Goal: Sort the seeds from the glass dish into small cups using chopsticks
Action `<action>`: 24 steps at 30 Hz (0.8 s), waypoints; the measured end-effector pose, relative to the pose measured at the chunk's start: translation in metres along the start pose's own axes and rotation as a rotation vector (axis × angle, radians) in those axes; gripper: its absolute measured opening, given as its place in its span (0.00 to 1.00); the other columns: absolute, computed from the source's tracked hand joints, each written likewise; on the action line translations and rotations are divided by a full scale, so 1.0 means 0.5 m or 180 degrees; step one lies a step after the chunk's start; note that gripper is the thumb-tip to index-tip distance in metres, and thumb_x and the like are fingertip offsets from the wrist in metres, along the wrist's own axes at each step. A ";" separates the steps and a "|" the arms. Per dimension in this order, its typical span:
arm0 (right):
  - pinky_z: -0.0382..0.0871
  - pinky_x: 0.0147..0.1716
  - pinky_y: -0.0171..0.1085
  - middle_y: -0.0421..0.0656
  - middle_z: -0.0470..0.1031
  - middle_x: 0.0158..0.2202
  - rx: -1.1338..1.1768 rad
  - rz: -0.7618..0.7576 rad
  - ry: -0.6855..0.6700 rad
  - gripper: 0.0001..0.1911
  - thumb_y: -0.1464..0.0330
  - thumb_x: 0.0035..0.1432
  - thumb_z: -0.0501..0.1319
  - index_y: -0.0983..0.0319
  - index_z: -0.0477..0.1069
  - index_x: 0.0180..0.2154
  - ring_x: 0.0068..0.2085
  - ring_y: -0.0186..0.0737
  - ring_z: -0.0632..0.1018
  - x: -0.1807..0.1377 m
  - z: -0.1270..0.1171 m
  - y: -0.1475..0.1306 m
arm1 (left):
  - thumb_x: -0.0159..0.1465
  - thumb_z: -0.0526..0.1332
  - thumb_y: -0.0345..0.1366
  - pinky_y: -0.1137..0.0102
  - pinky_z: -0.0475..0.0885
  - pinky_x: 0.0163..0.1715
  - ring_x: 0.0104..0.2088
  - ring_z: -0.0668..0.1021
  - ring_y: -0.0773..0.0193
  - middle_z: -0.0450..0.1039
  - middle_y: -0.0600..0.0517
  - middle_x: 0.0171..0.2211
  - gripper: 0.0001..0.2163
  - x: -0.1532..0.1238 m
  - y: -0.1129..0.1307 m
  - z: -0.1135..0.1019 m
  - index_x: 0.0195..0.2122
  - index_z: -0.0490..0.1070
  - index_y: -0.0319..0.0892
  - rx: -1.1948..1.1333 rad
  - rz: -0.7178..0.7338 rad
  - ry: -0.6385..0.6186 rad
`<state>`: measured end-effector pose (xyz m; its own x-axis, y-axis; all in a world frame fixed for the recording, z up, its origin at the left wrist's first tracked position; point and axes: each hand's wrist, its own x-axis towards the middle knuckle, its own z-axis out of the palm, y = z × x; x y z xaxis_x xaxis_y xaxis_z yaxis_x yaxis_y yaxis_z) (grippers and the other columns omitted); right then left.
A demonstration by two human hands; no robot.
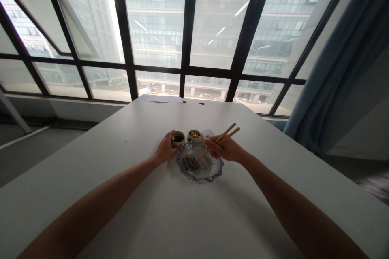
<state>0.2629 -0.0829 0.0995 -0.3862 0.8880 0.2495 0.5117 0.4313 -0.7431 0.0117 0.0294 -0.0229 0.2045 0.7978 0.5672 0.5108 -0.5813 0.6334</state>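
My right hand (226, 148) is closed on a pair of wooden chopsticks (228, 132). Their tips reach down into a clear, scallop-edged glass bowl (217, 168), at a clump of dark, shrivelled pieces (190, 164) on its left side. Whether the tips pinch a piece is too small to tell. My left hand (165, 148) grips the left side of a small round cup (178, 139) with a dark inside, just beyond the bowl's left rim. Beside that cup stands a second small cup (193, 135) holding several light tan pieces, which neither hand touches.
Everything stands on a long white table (188, 218). A pale, partly hidden item (208, 132) sits right of the second cup. White papers (161, 99) lie at the far edge, before large windows. A blue curtain (331, 73) hangs at the right.
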 end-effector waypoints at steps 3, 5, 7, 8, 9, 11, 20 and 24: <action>0.64 0.13 0.30 0.41 0.72 0.15 0.0249 0.0193 0.0443 0.31 0.41 0.56 0.57 0.63 0.71 0.24 0.15 0.33 0.71 0.007 -0.005 0.003 | 0.55 0.67 0.34 0.53 0.66 0.61 0.58 0.73 0.50 0.69 0.39 0.57 0.31 0.000 0.001 -0.001 0.60 0.60 0.39 0.0004 -0.0018 0.0015; 0.62 0.12 0.30 0.42 0.71 0.15 0.0449 0.0349 0.0859 0.33 0.39 0.54 0.58 0.63 0.71 0.24 0.13 0.33 0.70 0.014 -0.014 0.011 | 0.55 0.67 0.33 0.53 0.67 0.61 0.58 0.73 0.50 0.69 0.39 0.57 0.31 -0.001 0.002 -0.001 0.60 0.60 0.40 -0.0015 -0.0005 0.0033; 0.61 0.11 0.31 0.43 0.71 0.14 0.0647 0.0455 0.1200 0.33 0.39 0.52 0.59 0.63 0.71 0.23 0.13 0.34 0.69 0.022 -0.023 0.021 | 0.54 0.68 0.33 0.53 0.67 0.60 0.58 0.73 0.50 0.69 0.40 0.58 0.32 -0.001 0.001 -0.002 0.60 0.60 0.40 -0.0030 0.0023 0.0025; 0.61 0.11 0.31 0.43 0.71 0.13 0.0745 0.0482 0.1329 0.32 0.39 0.51 0.60 0.63 0.71 0.23 0.12 0.34 0.69 0.025 -0.027 0.026 | 0.54 0.67 0.32 0.53 0.67 0.60 0.58 0.73 0.50 0.69 0.40 0.58 0.32 -0.001 0.001 -0.002 0.60 0.60 0.40 -0.0036 0.0036 0.0011; 0.61 0.10 0.32 0.43 0.71 0.13 0.0840 0.0490 0.1449 0.32 0.39 0.50 0.61 0.63 0.70 0.23 0.12 0.34 0.69 0.028 -0.031 0.030 | 0.54 0.67 0.32 0.53 0.67 0.60 0.58 0.73 0.50 0.69 0.40 0.58 0.32 -0.001 0.001 -0.002 0.60 0.60 0.40 -0.0044 0.0046 -0.0002; 0.62 0.10 0.33 0.43 0.70 0.13 0.0963 0.0468 0.1639 0.32 0.39 0.50 0.61 0.63 0.70 0.23 0.12 0.34 0.68 0.031 -0.036 0.036 | 0.54 0.67 0.32 0.53 0.68 0.60 0.58 0.73 0.50 0.69 0.40 0.57 0.32 -0.002 0.001 -0.002 0.60 0.60 0.40 -0.0065 0.0043 -0.0013; 0.63 0.12 0.32 0.44 0.71 0.15 -0.0355 -0.0053 0.2255 0.33 0.40 0.58 0.55 0.64 0.72 0.24 0.14 0.34 0.70 -0.002 -0.088 0.018 | 0.54 0.70 0.39 0.56 0.71 0.56 0.52 0.77 0.51 0.74 0.41 0.52 0.32 0.005 0.007 -0.009 0.58 0.62 0.40 -0.0434 -0.0542 0.0165; 0.64 0.13 0.33 0.44 0.71 0.15 -0.0804 0.0029 0.2133 0.34 0.41 0.61 0.52 0.64 0.71 0.23 0.14 0.35 0.70 -0.012 -0.113 0.014 | 0.54 0.70 0.43 0.59 0.75 0.48 0.46 0.79 0.53 0.75 0.41 0.50 0.33 0.011 0.010 -0.014 0.58 0.62 0.39 -0.0765 -0.0966 0.0320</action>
<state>0.3121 -0.0762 0.1279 0.1319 0.7636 0.6321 0.7060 0.3752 -0.6006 0.0094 0.0296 -0.0129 -0.0145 0.9263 0.3765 0.3232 -0.3520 0.8784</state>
